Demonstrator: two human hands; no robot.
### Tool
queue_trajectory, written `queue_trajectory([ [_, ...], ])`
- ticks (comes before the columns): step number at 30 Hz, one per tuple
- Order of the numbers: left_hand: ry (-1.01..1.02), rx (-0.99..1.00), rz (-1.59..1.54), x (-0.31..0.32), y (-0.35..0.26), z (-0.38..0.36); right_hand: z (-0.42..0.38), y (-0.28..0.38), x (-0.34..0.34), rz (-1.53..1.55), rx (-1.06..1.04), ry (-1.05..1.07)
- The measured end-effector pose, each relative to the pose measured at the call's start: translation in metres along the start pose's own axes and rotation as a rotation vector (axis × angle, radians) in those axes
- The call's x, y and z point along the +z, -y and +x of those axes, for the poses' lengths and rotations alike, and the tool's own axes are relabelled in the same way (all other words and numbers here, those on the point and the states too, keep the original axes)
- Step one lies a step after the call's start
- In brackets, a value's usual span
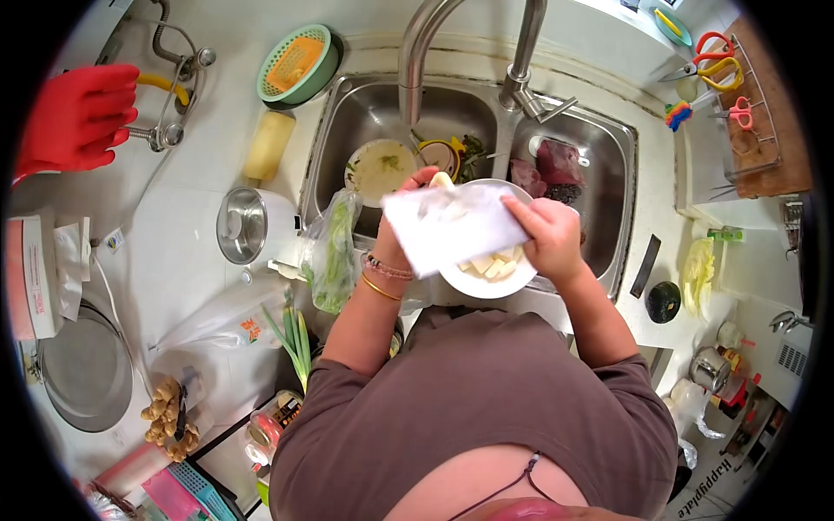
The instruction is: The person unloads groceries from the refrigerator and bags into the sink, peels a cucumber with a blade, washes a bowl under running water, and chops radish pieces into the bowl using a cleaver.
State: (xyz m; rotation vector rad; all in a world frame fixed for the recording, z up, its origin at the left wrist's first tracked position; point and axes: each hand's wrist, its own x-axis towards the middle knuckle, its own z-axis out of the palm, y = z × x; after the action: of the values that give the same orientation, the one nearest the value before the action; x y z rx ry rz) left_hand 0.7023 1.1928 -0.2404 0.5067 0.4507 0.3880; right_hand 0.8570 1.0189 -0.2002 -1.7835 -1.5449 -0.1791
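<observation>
A wide cleaver blade [456,227], blurred by motion, lies between my two hands over the front of the sink. My right hand [556,234] is closed on its right end. At its upper left edge my left hand [404,208] pinches a pale piece [443,181]. Beneath the blade is a white bowl [491,285] with pale cut pieces [497,263] in it. The blade hides part of the bowl and most of my left hand's fingers.
The left basin [365,104] holds a bowl of cloudy water [382,169] and greens; the right basin [608,143] holds raw meat [558,163]. The faucet [413,69] arches above. Bagged greens [332,247], a steel pot [241,226] and a dark green squash [663,302] sit on the counter.
</observation>
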Motion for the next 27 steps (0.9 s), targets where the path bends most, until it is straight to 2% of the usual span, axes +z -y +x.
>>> queue_trajectory([
  [1,-0.01,-0.003,0.081,-0.015,0.006,0.007,0.0,0.002,0.004,-0.004,-0.086,-0.049],
  [3,-0.105,-0.07,0.026,0.012,-0.004,-0.002,0.004,0.012,0.003,-0.015,-0.148,-0.041],
  [8,-0.125,-0.035,-0.15,0.016,0.003,-0.004,0.004,0.012,0.01,-0.067,-0.153,-0.025],
  [14,-0.088,-0.069,-0.177,0.003,0.007,0.003,0.005,0.014,0.009,-0.07,-0.142,0.018],
  [17,-0.099,-0.01,-0.139,0.011,0.008,-0.003,0.006,0.013,0.01,-0.083,-0.137,0.013],
  [19,-0.003,-0.001,-0.173,-0.001,0.013,0.0,0.006,0.012,0.012,-0.089,-0.137,0.003],
  [23,0.155,0.049,-0.324,0.007,0.006,-0.016,0.005,0.003,0.012,-0.117,-0.079,0.005],
  [24,0.291,0.082,-0.368,0.005,0.008,-0.017,0.005,-0.003,0.013,-0.127,-0.059,0.005],
  [25,0.145,0.05,-0.381,0.003,0.008,-0.016,0.004,-0.01,0.014,-0.136,-0.04,0.004],
  [27,0.204,0.031,-0.126,0.005,-0.004,-0.005,0.005,-0.023,0.015,-0.159,0.149,0.059],
])
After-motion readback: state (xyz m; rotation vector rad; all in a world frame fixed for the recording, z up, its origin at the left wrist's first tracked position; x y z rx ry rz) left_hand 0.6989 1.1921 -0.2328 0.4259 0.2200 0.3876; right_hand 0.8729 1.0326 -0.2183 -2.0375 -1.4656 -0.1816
